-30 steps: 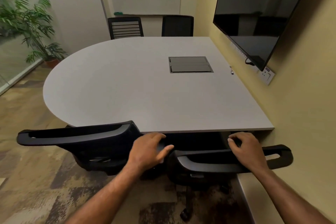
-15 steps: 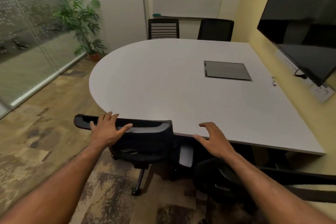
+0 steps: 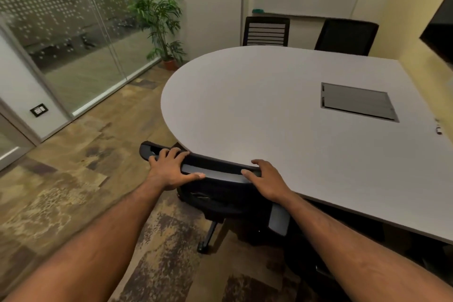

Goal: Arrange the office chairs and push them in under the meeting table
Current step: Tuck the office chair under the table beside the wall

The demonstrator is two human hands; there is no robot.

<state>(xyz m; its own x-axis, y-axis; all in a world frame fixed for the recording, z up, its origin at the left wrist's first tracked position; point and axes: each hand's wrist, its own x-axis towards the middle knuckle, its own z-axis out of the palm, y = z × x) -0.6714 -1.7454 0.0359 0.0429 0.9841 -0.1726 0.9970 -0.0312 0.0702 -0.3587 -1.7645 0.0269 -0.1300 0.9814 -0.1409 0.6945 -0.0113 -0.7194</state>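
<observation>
Two hands: both laid on the top rail of one black office chair (image 3: pixel 220 180), arms stretched forward from the bottom of the view.
Left hand (image 3: pixel 171 169): palm down on the left part of the chair's top rail, fingers curled over the far edge, thumb stretched along the near face toward the right; a loose grasp of the rail.
Right hand (image 3: pixel 266 180): set on the right end of the same rail, fingers draped over the top, thumb pointing left along the near face; grasping the rail, not clenched tight.
Chair relative to hands: backrest directly under both palms, rail spanning the gap between them, left end of the rail poking out past the left hand.
Chair relative to meeting table (image 3: pixel 282 110): top rail right at the rounded near edge of the grey tabletop, seat dark and mostly hidden below, one leg of the base with a castor showing on the carpet (image 3: pixel 73 203).
Far chairs: slatted-back chair (image 3: pixel 266 31) and mesh-back chair (image 3: pixel 346 37) side by side at the far edge of the table, backs rising above the top.
Tabletop: grey cable hatch (image 3: pixel 358 102) set flush toward the right.
Corner: potted plant (image 3: pixel 161 24) beside the glass partition (image 3: pixel 73 32), well apart from the chair.
</observation>
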